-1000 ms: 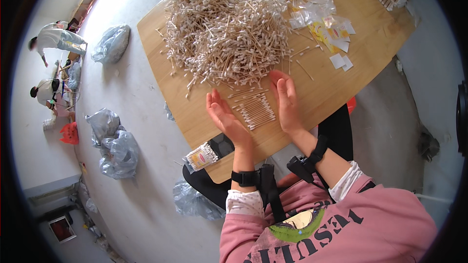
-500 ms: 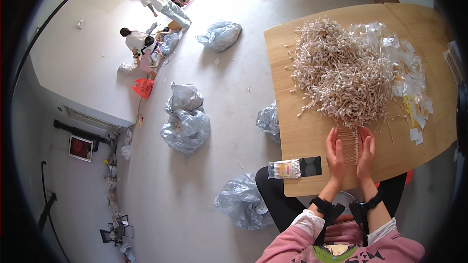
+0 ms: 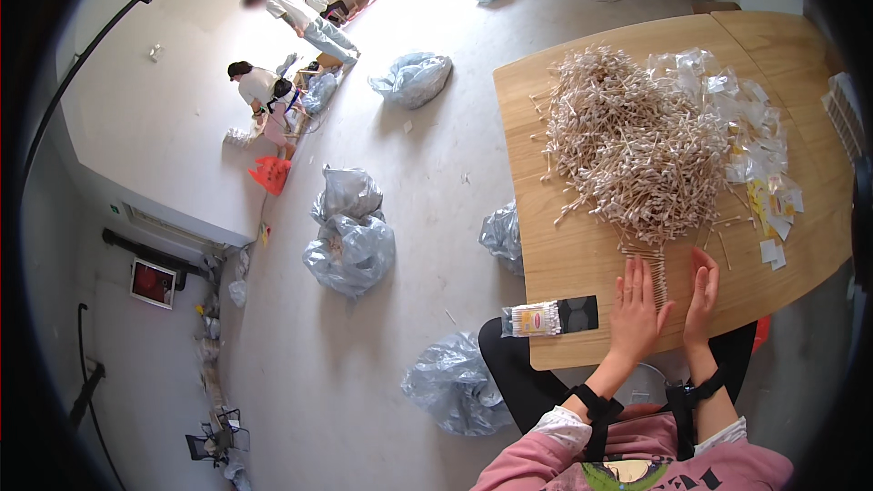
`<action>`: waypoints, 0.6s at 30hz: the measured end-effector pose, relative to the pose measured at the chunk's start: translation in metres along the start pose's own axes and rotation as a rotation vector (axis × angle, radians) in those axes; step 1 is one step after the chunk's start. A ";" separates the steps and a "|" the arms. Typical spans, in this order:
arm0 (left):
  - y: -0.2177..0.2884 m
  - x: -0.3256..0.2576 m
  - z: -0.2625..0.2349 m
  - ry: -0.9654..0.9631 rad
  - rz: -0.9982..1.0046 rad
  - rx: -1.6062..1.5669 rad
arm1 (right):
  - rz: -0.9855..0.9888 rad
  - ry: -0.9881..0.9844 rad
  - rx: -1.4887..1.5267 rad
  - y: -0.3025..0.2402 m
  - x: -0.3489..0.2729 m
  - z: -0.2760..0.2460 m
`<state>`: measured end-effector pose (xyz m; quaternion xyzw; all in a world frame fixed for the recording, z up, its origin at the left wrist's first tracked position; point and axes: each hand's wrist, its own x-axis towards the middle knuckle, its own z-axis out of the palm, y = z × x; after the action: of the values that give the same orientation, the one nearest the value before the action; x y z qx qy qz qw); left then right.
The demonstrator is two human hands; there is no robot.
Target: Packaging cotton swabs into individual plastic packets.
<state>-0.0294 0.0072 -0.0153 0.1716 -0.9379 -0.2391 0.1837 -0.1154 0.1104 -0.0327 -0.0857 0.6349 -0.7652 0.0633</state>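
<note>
A row of cotton swabs (image 3: 658, 278) lies side by side on the table near its front edge. My left hand (image 3: 635, 314) rests palm down over the left part of this row, fingers stretched out and hiding some sticks. To the right of the row, my right hand (image 3: 700, 295) stands on its edge with straight fingers, a little apart from the swabs. Just beyond the fingertips rises a large heap of loose cotton swabs (image 3: 632, 145). Left of my left hand, a clear pack of cotton swabs (image 3: 535, 319) lies next to a dark flat piece (image 3: 578, 314) at the table's edge.
Clear plastic bags (image 3: 750, 118) and small white slips (image 3: 773, 253) lie right of the heap on the wooden table (image 3: 546, 264). Grey plastic sacks (image 3: 350, 255) stand on the floor to the left. Other people (image 3: 309, 23) are at the far left wall, near a red bag (image 3: 270, 175).
My left hand has turned from its edge to palm down over the swab row. My right hand has moved slightly right, away from the row.
</note>
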 end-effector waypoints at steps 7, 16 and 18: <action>0.007 -0.017 0.007 -0.163 0.041 0.112 | -0.057 -0.052 -0.213 -0.008 -0.014 -0.001; 0.009 -0.023 0.006 -0.227 0.033 0.162 | -0.045 -0.050 -0.285 -0.012 -0.017 0.003; 0.007 -0.019 0.009 -0.206 0.035 0.152 | -0.049 -0.047 -0.278 -0.012 -0.017 0.002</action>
<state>-0.0187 0.0243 -0.0236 0.1430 -0.9701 -0.1805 0.0769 -0.0985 0.1141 -0.0216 -0.1270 0.7309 -0.6690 0.0469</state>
